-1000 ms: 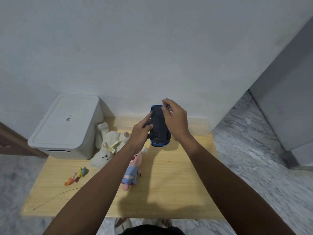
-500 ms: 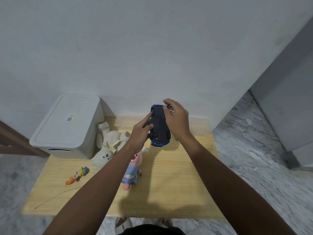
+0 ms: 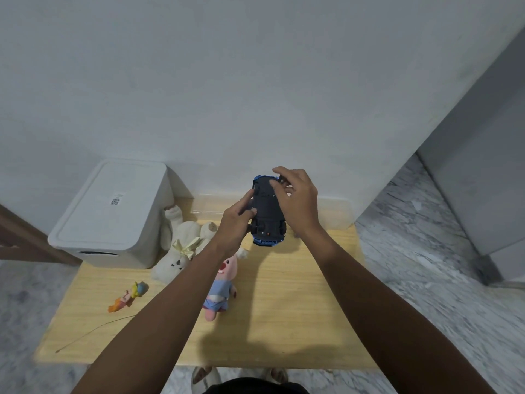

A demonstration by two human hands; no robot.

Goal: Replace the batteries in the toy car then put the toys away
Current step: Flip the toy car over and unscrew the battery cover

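Wooden table (image 3: 284,322), pale and smooth-grained; white lidded box (image 3: 113,217), matte plastic. Toy car (image 3: 268,211) held belly-up above table, glossy blue shell, dark underside. Left hand (image 3: 235,223) grips its side; right hand (image 3: 298,203), now lifted slightly, fingertips pinching near front end — probably working the battery cover.

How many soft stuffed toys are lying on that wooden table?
2. A white plush bunny with a yellow bow lies beside the white storage box; a pink plush doll in blue clothes lies just right, partly behind the left forearm.
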